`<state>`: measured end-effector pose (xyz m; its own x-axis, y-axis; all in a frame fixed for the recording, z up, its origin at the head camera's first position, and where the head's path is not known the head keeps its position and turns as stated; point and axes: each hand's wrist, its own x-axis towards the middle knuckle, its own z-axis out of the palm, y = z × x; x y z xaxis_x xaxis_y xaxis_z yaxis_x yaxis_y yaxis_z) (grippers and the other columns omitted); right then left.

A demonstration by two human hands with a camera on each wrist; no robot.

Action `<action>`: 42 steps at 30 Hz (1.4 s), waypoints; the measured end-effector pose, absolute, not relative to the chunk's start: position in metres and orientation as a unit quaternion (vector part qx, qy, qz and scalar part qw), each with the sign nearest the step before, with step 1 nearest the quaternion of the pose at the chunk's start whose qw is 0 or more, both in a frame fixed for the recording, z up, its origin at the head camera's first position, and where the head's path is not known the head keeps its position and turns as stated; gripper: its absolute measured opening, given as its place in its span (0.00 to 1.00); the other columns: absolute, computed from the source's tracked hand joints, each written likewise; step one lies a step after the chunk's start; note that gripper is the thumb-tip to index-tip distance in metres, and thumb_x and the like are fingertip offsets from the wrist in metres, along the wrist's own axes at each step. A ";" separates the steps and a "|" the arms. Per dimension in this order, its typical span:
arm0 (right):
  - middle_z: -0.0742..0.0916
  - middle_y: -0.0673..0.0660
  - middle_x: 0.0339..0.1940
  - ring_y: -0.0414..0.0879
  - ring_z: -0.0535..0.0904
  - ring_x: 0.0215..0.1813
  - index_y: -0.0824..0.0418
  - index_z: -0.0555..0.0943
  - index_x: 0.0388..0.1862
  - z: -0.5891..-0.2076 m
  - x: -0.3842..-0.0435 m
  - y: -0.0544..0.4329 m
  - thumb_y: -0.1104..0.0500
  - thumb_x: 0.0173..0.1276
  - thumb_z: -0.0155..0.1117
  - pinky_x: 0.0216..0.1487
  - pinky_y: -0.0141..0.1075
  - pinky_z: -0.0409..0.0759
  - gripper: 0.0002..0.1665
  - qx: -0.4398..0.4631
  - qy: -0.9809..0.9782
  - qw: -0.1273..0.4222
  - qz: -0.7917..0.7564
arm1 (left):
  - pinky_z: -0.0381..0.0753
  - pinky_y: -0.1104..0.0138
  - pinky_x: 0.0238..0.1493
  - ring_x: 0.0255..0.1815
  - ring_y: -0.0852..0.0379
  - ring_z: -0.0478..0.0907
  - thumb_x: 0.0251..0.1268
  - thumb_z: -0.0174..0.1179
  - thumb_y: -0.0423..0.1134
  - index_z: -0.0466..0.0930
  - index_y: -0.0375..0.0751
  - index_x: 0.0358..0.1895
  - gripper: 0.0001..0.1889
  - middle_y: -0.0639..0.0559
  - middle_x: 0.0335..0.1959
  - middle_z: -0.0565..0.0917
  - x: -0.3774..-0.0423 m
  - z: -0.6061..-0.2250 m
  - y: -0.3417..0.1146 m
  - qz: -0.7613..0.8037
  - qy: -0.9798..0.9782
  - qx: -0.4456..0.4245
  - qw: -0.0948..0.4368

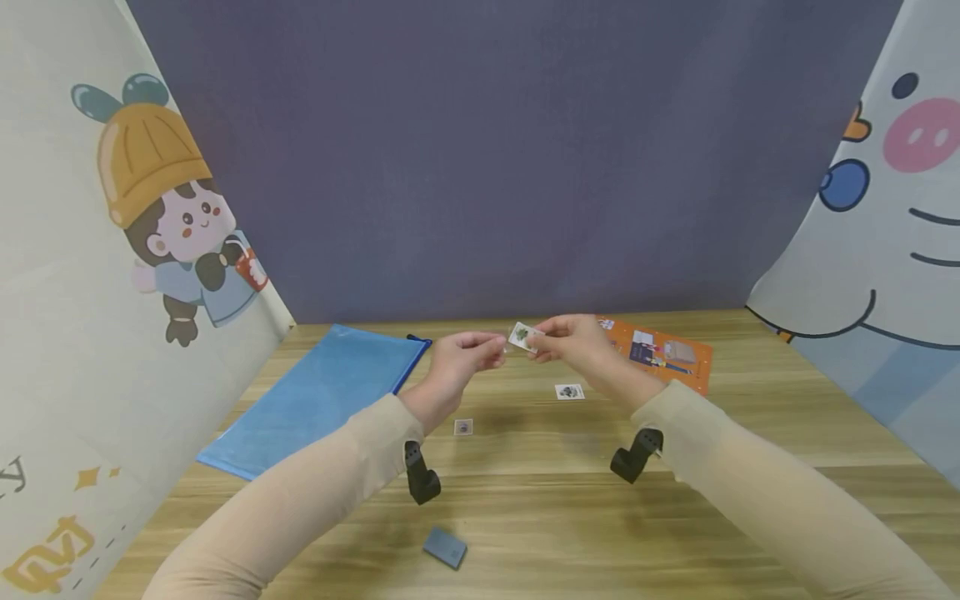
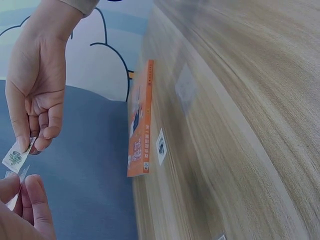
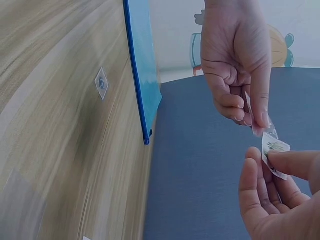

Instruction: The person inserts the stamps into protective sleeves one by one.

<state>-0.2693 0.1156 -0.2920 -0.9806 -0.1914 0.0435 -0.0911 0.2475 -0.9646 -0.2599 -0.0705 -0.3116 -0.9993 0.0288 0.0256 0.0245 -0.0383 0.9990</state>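
Both hands are raised over the far part of the table, fingertips close together. My right hand (image 1: 573, 340) pinches a small white card (image 1: 522, 335) with a green picture between thumb and fingers. In my left hand (image 1: 461, 367), thumb and fingers pinch a thin clear plastic piece (image 3: 254, 117). In the right wrist view the plastic's lower end overlaps the top of the card. Below the hands, a white card with a dark picture (image 1: 570, 392) lies on the wood, and a smaller card (image 1: 463, 427) lies nearer the left forearm.
A blue zip pouch (image 1: 315, 392) lies flat at the left. Behind the right hand is an orange book (image 1: 693, 360). A small grey-blue block (image 1: 445, 547) sits near the front of the table (image 1: 540, 533). A faint translucent sheet (image 2: 186, 89) lies on the wood. A dark curtain hangs behind.
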 end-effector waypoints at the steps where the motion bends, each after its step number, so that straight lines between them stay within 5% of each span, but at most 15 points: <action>1: 0.88 0.62 0.40 0.43 0.85 0.35 0.73 0.79 0.48 -0.292 -0.269 0.115 0.64 0.66 0.65 0.47 0.37 0.86 0.15 -0.088 0.789 0.042 -0.607 | 0.87 0.65 0.45 0.28 0.61 0.83 0.63 0.65 0.33 0.84 0.30 0.45 0.10 0.39 0.40 0.87 -0.260 -0.312 -0.070 0.720 0.693 0.020 0.001; 11: 0.88 0.56 0.35 0.41 0.85 0.32 0.73 0.80 0.47 -0.292 -0.267 0.112 0.64 0.65 0.67 0.48 0.40 0.86 0.15 -0.094 0.784 0.047 -0.611 | 0.87 0.67 0.42 0.29 0.60 0.83 0.63 0.65 0.34 0.83 0.31 0.44 0.11 0.38 0.45 0.86 -0.259 -0.312 -0.070 0.714 0.699 0.035 0.004; 21: 0.88 0.55 0.33 0.46 0.85 0.34 0.71 0.81 0.47 -0.292 -0.269 0.116 0.61 0.65 0.67 0.46 0.42 0.87 0.15 -0.119 0.800 0.064 -0.584 | 0.87 0.67 0.41 0.29 0.59 0.82 0.61 0.67 0.35 0.84 0.30 0.42 0.11 0.45 0.38 0.87 -0.260 -0.309 -0.070 0.704 0.709 0.043 -0.006; 32: 0.87 0.64 0.42 0.51 0.85 0.38 0.69 0.80 0.49 -0.289 -0.270 0.118 0.60 0.67 0.65 0.44 0.38 0.86 0.16 -0.146 0.811 0.075 -0.562 | 0.87 0.67 0.40 0.27 0.62 0.82 0.60 0.67 0.35 0.84 0.30 0.41 0.10 0.45 0.37 0.87 -0.261 -0.309 -0.071 0.696 0.717 0.044 -0.004; 42: 0.86 0.61 0.47 0.48 0.83 0.40 0.63 0.77 0.59 -0.287 -0.268 0.121 0.61 0.67 0.65 0.46 0.39 0.86 0.22 -0.179 0.803 0.085 -0.561 | 0.87 0.67 0.40 0.28 0.61 0.82 0.62 0.66 0.36 0.84 0.31 0.42 0.11 0.43 0.39 0.87 -0.259 -0.307 -0.071 0.691 0.722 0.040 -0.003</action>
<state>-0.2684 0.1211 -0.2868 -0.9213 -0.3836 0.0640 -0.1920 0.3056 -0.9326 -0.2591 -0.0710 -0.3068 -0.9967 0.0544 0.0600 0.0623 0.0417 0.9972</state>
